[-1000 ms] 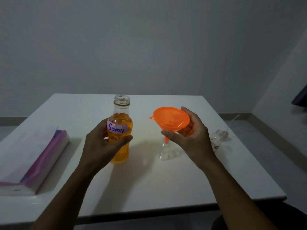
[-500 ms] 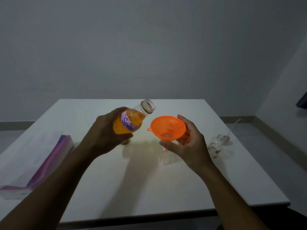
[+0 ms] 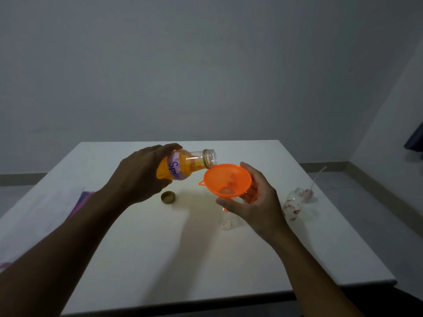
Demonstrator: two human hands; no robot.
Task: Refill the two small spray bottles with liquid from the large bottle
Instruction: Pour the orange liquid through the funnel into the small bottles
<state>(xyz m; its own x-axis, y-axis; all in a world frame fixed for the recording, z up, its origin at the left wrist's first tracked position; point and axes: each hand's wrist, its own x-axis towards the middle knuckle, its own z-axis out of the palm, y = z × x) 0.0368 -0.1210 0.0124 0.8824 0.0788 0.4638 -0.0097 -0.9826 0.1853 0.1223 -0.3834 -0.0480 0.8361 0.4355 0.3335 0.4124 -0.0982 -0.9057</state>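
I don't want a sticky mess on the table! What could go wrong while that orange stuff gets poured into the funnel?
1. The large bottle in the left hand is tipped with its open mouth just at the orange funnel's rim, so liquid might splash over the edge.
2. The small spray bottle under the funnel looks tiny and light; it may overflow or tip if the right hand slips.
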